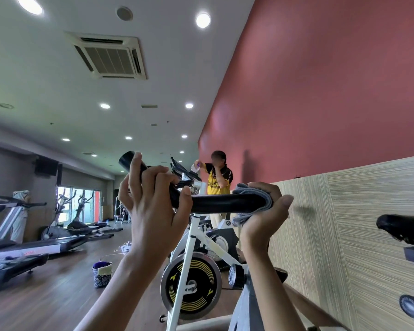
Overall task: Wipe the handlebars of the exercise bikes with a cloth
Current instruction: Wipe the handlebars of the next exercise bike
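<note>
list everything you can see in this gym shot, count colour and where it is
handlebar: 1, black, centre foreground, held at both ends
cloth: 1, grey, wrapped round the handlebar's right end
exercise bike: 1 nearest, white frame, below the handlebar
flywheel: 1, black with yellow rings, bottom centre
second bike: 1, white and black, behind the first
saddle: 1, black, right edge
treadmills: at least 2, black and grey, left
ellipticals: 2, dark, by the far windows
bag: 1, patterned, on the wood floor
other person: 1, yellow and black shirt, by the red wall
left hand: gripping the bare handlebar
right hand: pressing the cloth on the bar
</note>
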The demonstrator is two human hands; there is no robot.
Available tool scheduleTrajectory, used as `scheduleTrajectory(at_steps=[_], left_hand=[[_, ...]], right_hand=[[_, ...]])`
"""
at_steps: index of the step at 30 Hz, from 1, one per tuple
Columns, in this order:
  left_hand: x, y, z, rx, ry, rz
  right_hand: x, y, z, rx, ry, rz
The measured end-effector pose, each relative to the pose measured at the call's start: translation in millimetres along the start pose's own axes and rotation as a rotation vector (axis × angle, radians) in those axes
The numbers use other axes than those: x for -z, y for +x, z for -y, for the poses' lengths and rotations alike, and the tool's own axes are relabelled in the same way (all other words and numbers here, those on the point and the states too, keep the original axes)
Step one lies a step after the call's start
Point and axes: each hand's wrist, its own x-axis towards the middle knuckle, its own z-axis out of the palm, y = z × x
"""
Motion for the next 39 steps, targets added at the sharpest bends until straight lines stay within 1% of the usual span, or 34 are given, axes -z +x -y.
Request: scheduleTrajectory(at_steps=[1, 2, 4, 5, 7, 8, 9, 11, 12, 13, 14, 17, 18, 19, 20, 22, 23, 24, 25, 28, 29, 30, 31, 32, 33, 34, 35, 36, 38, 39], left_hand=[[-1, 0, 1, 0.000, -0.006, 0.000], [-1, 0, 1, 0.000, -0.010, 0.000], [-2, 0, 1, -0.007, -0.016, -0.006], [-2, -1, 2, -0.014, -0.020, -0.011], [-2, -1, 1, -0.030, -0.025, -0.020], [-2, -1, 1, -0.033, -0.024, -0.020], [-2, -2, 1, -0.033, -0.023, -0.019], [-2, -4, 0, -0.033, -0.030, -0.018], [-2, -4, 0, -0.035, -0.033, -0.013], [-2, -4, 0, -0.038, -0.035, -0.004], [-1, -5, 1, -0.043, -0.037, 0.006], [0, -4, 1, -0.044, -0.036, 0.030], [0, -5, 0, -0.035, -0.028, 0.035], [0, -5, -1, -0.029, -0.022, 0.037], [-1, -6, -2, -0.029, -0.023, 0.036], [0, -6, -2, -0.044, -0.042, 0.036], [1, -6, -2, -0.055, -0.044, 0.041], [2, -6, -1, -0.064, -0.040, 0.053], [3, -6, 1, -0.070, -0.039, 0.067], [5, -5, 2, -0.082, -0.039, 0.092], [5, -4, 2, -0.083, -0.031, 0.093], [4, -4, 2, -0.083, -0.026, 0.090], [3, -4, 1, -0.082, -0.026, 0.085], [2, -5, 1, -0.081, -0.028, 0.079], [2, -5, 1, -0.081, -0.028, 0.073], [1, -6, 1, -0.082, -0.023, 0.070], [2, -6, 2, -0.087, -0.008, 0.076], [5, -5, 6, -0.100, 0.016, 0.092], [13, -1, 15, -0.153, 0.082, 0.124], [17, 1, 20, -0.182, 0.111, 0.134]], right_hand=[[1, 3, -1, -0.025, 0.023, -0.008], [2, 7, -2, -0.102, 0.061, -0.024], [9, 18, -3, -0.323, 0.165, -0.009], [13, 20, -4, -0.409, 0.177, 0.004], [16, 19, -3, -0.465, 0.137, 0.012], [13, 14, 0, -0.442, 0.110, 0.003], [10, 8, 3, -0.372, 0.070, -0.005], [2, -1, 6, -0.184, 0.031, -0.011], [-1, -2, 7, -0.126, 0.038, -0.021], [-2, 0, 7, -0.109, 0.039, -0.035], [-1, 4, 7, -0.129, 0.048, -0.040], [10, 18, 3, -0.342, 0.110, -0.035], [10, 17, 3, -0.364, 0.088, -0.037], [8, 14, 6, -0.339, 0.053, -0.054], [5, 9, 9, -0.277, 0.018, -0.065], [-2, -2, 13, -0.121, -0.030, -0.033], [-2, -4, 13, -0.073, -0.038, -0.023], [0, 0, 11, -0.078, -0.031, -0.029], [3, 6, 9, -0.132, -0.001, -0.034], [12, 21, 4, -0.394, 0.111, -0.034], [12, 20, 4, -0.427, 0.107, -0.042], [10, 16, 5, -0.426, 0.086, -0.059], [5, 10, 9, -0.376, 0.043, -0.078], [0, 4, 11, -0.274, -0.020, -0.087], [-3, -3, 12, -0.118, -0.104, -0.063], [-2, -5, 11, 0.010, -0.166, -0.008], [1, -2, 8, 0.087, -0.200, 0.038], [4, 4, 5, 0.084, -0.201, 0.063], [7, 9, 9, -0.075, -0.162, 0.027], [8, 8, 10, -0.110, -0.153, 0.008]])
